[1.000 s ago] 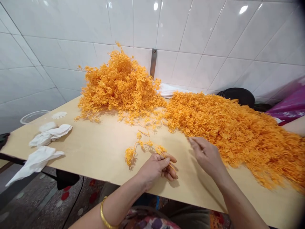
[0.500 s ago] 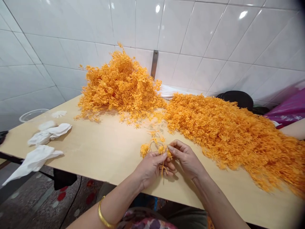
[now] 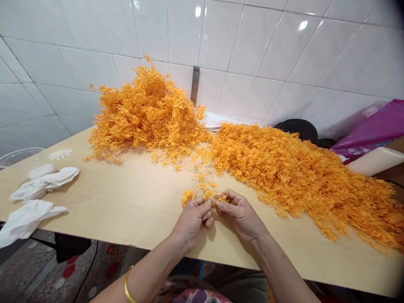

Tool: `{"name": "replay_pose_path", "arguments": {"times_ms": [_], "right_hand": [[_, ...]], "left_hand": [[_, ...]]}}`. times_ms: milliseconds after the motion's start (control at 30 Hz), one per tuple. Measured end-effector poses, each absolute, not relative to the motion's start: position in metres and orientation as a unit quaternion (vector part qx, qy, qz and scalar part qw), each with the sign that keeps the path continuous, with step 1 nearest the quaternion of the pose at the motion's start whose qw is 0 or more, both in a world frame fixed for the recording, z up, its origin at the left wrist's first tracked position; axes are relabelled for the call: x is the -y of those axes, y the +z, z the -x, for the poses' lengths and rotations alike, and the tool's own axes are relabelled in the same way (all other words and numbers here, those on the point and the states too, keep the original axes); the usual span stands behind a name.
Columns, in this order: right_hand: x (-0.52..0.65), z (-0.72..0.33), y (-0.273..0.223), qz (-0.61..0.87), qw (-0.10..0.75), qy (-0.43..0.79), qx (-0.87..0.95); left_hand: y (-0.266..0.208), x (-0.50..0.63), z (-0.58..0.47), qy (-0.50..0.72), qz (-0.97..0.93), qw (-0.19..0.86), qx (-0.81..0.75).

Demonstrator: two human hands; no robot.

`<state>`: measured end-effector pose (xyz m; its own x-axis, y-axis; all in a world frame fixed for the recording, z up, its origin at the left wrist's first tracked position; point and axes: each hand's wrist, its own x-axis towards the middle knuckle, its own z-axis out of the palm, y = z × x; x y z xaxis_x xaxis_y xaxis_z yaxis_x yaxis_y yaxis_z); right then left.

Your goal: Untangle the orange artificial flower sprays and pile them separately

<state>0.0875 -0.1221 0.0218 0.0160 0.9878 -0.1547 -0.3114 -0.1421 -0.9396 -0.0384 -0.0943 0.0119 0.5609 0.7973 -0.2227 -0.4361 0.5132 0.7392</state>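
Note:
Between my two hands, over the near part of the table, is an orange artificial flower sprig [image 3: 188,196] with small fringed blossoms. My left hand [image 3: 195,219] pinches it between thumb and fingers, the other fingers curled in. My right hand [image 3: 238,212] closes thumb and forefinger on the same sprig, just right of the left fingertips. Exactly where the fingertips meet is partly hidden by the hands. Beyond them, a tall heap of orange artificial flowers [image 3: 148,113] stands at the back left. Another long mound of orange flowers [image 3: 284,172] spreads along the right side.
Crumpled white tissues [image 3: 30,216] lie at the table's left edge, near a white flower-shaped piece [image 3: 59,154] and a clear plastic container [image 3: 19,156]. Black round discs [image 3: 298,128] and a purple bag [image 3: 369,130] are behind the right mound. A tiled wall [image 3: 252,46] closes off the back.
My hands have drawn closer together at the fingertips, and my left fingers have curled in. The stem that hung below them no longer shows. The view has shifted slightly right.

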Motion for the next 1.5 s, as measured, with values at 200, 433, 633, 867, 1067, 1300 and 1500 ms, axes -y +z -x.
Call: {"name": "replay_pose_path", "arguments": {"times_ms": [200,433,633,867,1067,1300,1500], "right_hand": [[0.124,-0.088,0.021,0.442,0.571,0.610,0.326],[0.126,-0.094,0.021,0.437,0.564,0.627,0.313],[0.124,-0.101,0.019,0.396,0.642,0.598,0.272],[0.123,-0.115,0.021,0.390,0.671,0.581,0.245],[0.118,-0.103,0.023,0.477,0.584,0.577,0.312],[0.110,-0.100,0.027,0.436,0.604,0.648,0.155],[0.114,-0.107,0.028,0.438,0.580,0.649,0.225]], "left_hand": [[0.011,0.096,0.034,0.413,-0.305,0.802,-0.304],[0.009,0.092,0.027,0.437,-0.433,0.716,-0.329],[0.007,0.090,0.027,0.417,-0.546,0.640,-0.344],[0.008,0.091,0.029,0.397,-0.564,0.632,-0.354],[0.008,0.091,0.030,0.384,-0.594,0.623,-0.334],[0.005,0.089,0.030,0.371,-0.607,0.622,-0.326],[0.006,0.091,0.031,0.371,-0.597,0.627,-0.337]]}}
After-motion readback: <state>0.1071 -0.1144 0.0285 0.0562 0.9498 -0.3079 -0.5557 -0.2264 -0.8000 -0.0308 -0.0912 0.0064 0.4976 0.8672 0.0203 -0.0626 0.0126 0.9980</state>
